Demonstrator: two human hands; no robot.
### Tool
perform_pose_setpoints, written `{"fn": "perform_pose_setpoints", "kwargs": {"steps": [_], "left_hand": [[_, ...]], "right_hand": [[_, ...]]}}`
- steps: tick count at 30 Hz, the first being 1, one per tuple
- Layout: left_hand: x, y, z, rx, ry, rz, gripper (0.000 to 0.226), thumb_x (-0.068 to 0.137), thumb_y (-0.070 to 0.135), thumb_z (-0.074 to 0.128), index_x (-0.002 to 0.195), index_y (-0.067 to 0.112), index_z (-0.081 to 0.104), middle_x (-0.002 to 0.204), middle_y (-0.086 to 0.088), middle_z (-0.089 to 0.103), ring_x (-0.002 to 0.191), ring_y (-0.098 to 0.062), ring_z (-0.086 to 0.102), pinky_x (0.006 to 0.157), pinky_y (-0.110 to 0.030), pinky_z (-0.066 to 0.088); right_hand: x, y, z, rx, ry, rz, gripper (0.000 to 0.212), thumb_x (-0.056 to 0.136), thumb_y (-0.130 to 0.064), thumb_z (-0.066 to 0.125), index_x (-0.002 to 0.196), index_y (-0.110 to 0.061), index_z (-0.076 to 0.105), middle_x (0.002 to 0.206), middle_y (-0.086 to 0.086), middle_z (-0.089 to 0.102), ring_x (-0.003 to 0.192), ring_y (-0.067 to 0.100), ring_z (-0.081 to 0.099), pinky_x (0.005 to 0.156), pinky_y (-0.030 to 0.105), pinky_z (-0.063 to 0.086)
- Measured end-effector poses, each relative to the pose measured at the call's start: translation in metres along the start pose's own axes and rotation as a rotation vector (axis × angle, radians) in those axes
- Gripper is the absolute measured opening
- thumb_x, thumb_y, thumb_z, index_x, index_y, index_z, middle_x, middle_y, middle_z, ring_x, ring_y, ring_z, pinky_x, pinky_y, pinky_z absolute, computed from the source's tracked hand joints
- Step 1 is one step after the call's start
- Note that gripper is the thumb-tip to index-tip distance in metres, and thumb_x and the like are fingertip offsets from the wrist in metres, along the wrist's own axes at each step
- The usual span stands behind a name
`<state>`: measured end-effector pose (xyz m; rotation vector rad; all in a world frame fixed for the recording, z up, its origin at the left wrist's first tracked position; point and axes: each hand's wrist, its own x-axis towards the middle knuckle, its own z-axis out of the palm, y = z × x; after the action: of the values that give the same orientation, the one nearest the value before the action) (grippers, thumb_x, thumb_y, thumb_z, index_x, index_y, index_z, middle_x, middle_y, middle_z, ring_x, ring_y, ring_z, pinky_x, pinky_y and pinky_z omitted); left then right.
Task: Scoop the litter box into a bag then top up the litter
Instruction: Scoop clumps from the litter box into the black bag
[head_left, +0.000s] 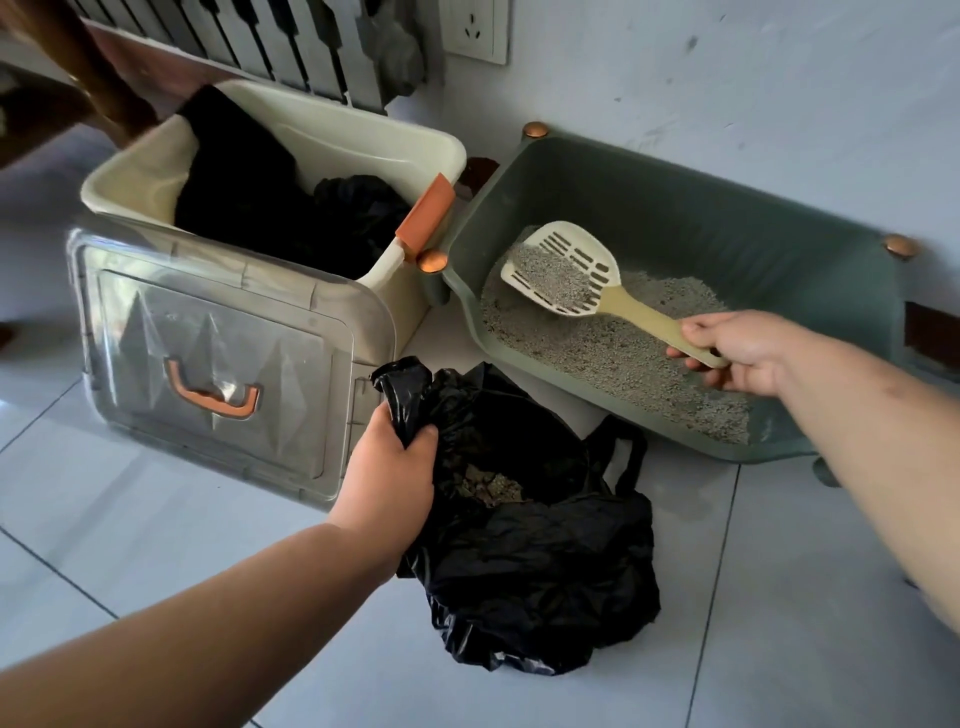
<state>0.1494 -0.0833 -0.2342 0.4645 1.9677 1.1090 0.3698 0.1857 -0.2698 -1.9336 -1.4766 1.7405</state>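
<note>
A green litter box stands against the wall, part filled with grey litter. My right hand grips the handle of a cream slotted scoop, held above the litter with a heap of grey litter on its blade. A black plastic bag lies open on the floor in front of the box, with brownish clumps inside. My left hand grips the bag's left handle and holds that edge up.
A cream storage bin with black bags inside stands left of the litter box. Its clear lid with an orange handle leans against its front. White tiled floor lies around. A radiator and a wall socket are behind.
</note>
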Motion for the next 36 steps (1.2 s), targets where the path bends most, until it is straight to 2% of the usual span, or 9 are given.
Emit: {"fn": "perform_pose_setpoints", "kwargs": {"steps": [4,10,16,19,25,27,29,34,36], "left_hand": [[-0.002,0.002,0.0,-0.003,-0.004,0.003,0.007,0.1,0.02,0.05,0.1,0.024,0.056,0.091,-0.002,0.067,0.086,-0.019,0.066,0.07,-0.032,0.052],[0.0,0.0,0.0,0.014,-0.008,-0.016,0.007,0.099,0.022,0.05,0.101,0.025,0.056,0.094,-0.004,0.069,0.091,-0.022,0.068,0.084,-0.043,0.057],[0.001,0.0,0.006,0.022,-0.011,-0.022,0.006,0.1,0.02,0.05,0.101,0.023,0.056,0.09,-0.002,0.068,0.085,-0.019,0.067,0.071,-0.032,0.053],[0.006,0.001,0.009,0.028,0.003,-0.027,0.007,0.1,0.02,0.049,0.1,0.024,0.056,0.09,-0.001,0.067,0.085,-0.018,0.066,0.071,-0.032,0.052],[0.009,-0.001,0.006,0.046,0.031,-0.058,0.006,0.099,0.023,0.05,0.099,0.025,0.056,0.09,-0.001,0.067,0.087,-0.018,0.066,0.077,-0.036,0.054],[0.009,-0.002,0.005,0.051,0.041,-0.067,0.006,0.099,0.023,0.051,0.098,0.026,0.057,0.092,-0.001,0.069,0.09,-0.019,0.066,0.084,-0.04,0.055],[0.008,-0.002,0.004,0.052,0.044,-0.076,0.006,0.099,0.023,0.052,0.098,0.027,0.057,0.094,-0.002,0.07,0.092,-0.021,0.067,0.088,-0.045,0.055],[0.009,-0.002,0.004,0.057,0.065,-0.081,0.008,0.098,0.021,0.052,0.097,0.026,0.058,0.093,-0.002,0.07,0.092,-0.022,0.067,0.091,-0.049,0.054],[0.009,-0.001,0.005,0.057,0.064,-0.094,0.008,0.098,0.021,0.052,0.097,0.026,0.058,0.093,-0.002,0.07,0.092,-0.022,0.067,0.091,-0.049,0.054]], "right_hand": [[-0.004,-0.001,-0.007,-0.049,0.014,0.001,0.023,0.101,-0.015,0.044,0.119,-0.021,0.058,0.087,0.003,0.065,0.064,0.011,0.049,0.05,0.023,0.034],[0.001,-0.011,-0.034,-0.137,0.105,0.013,0.023,0.101,-0.015,0.042,0.119,-0.009,0.055,0.081,0.005,0.061,0.057,0.009,0.042,0.028,0.009,0.023],[0.014,-0.051,-0.026,-0.296,0.118,-0.007,0.018,0.101,-0.015,0.041,0.103,-0.002,0.053,0.077,0.007,0.058,0.052,0.01,0.034,0.025,0.01,0.016],[0.028,-0.065,-0.012,-0.287,0.086,0.006,0.017,0.101,-0.014,0.04,0.095,-0.003,0.052,0.077,0.008,0.057,0.052,0.01,0.033,0.025,0.011,0.015],[0.045,-0.063,-0.005,-0.285,0.1,-0.07,0.026,0.102,-0.018,0.042,0.115,-0.001,0.056,0.08,0.007,0.06,0.055,0.009,0.037,0.028,0.014,0.023],[0.05,-0.063,-0.008,-0.312,0.115,-0.125,0.029,0.101,-0.017,0.041,0.122,-0.004,0.057,0.084,0.008,0.061,0.059,0.009,0.041,0.041,0.02,0.029],[0.053,-0.064,-0.011,-0.321,0.119,-0.161,0.031,0.102,-0.014,0.041,0.127,-0.008,0.057,0.085,0.007,0.06,0.062,0.01,0.043,0.051,0.025,0.027],[0.06,-0.058,-0.016,-0.32,0.04,-0.164,0.035,0.102,-0.015,0.041,0.135,-0.013,0.051,0.095,0.006,0.06,0.069,0.012,0.044,0.054,0.027,0.029],[0.062,-0.054,-0.018,-0.277,0.016,-0.152,0.035,0.102,-0.014,0.042,0.135,-0.013,0.051,0.092,0.004,0.06,0.07,0.012,0.045,0.054,0.027,0.03]]}}
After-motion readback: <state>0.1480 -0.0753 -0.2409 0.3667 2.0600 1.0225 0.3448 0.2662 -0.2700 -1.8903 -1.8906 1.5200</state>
